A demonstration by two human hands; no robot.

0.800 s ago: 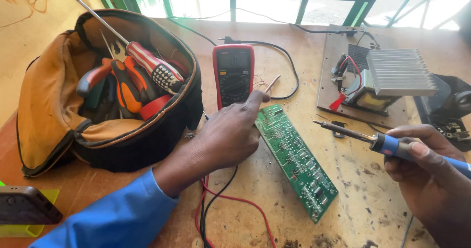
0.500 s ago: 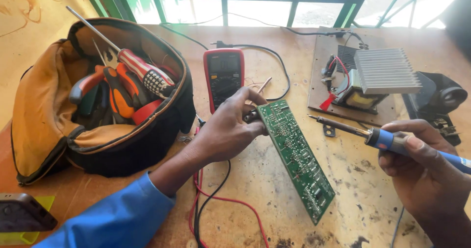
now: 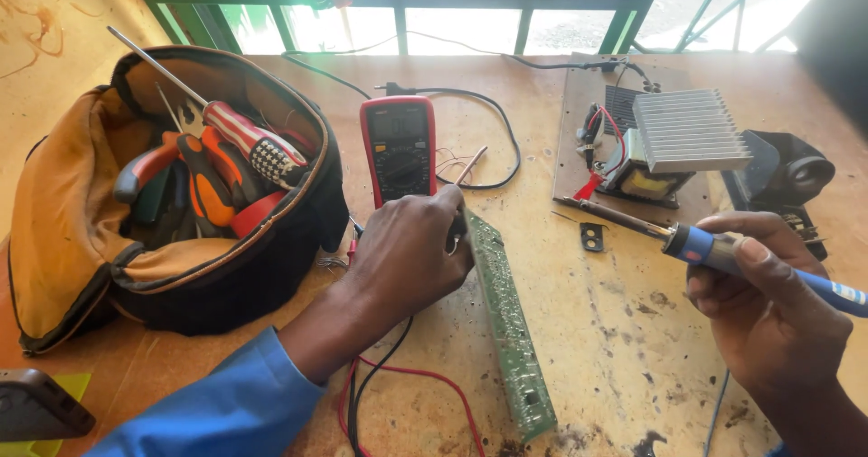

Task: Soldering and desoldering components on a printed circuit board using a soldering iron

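Yellow canvas fills the far left, where an open tool bag (image 3: pixel 172 204) sits on the wooden table (image 3: pixel 624 330) with pliers and a screwdriver with a patterned handle (image 3: pixel 258 145) sticking out of it. Below the bag, at the bottom left corner, a dark phone (image 3: pixel 36 407) lies on a yellow-green pad. Just right of the bag stands a red meter (image 3: pixel 398 145), and its red and black leads (image 3: pixel 407 380) run down under my forearm. My left hand (image 3: pixel 411 258) is closed on the top end of a long green circuit board (image 3: pixel 506 326), tipping it up on its long edge so that I see it nearly edge on; its lower end rests on the table near the front edge. Further right, a small black bracket (image 3: pixel 592 236) lies flat on the table, and behind it a wooden panel carries a ribbed metal heat sink (image 3: pixel 687 131) with a transformer beneath. My right hand (image 3: pixel 768 317) is wrapped round the blue handle of a soldering iron (image 3: pixel 687 240), thumb on top, with its tip pointing left, above the table and well apart from the board. A black holder (image 3: pixel 791 172) sits at the far right.
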